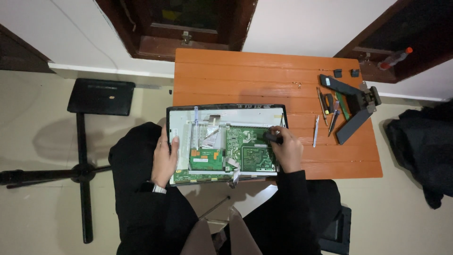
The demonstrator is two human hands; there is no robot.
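I note long black sleeves to both wrists, a silver watch band (159, 189) at my left cuff.

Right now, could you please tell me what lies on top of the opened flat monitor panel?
On the opened flat monitor panel lie green circuit boards and pale ribbon cables. The left hand covers its left edge; the right hand hides the boards' right side.

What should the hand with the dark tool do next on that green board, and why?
Probably press the dark tool straight down where its tip sits, at the upper right corner of the larger green board. The right hand already holds it there, and the left hand grips the opened panel's left edge, steadying it.
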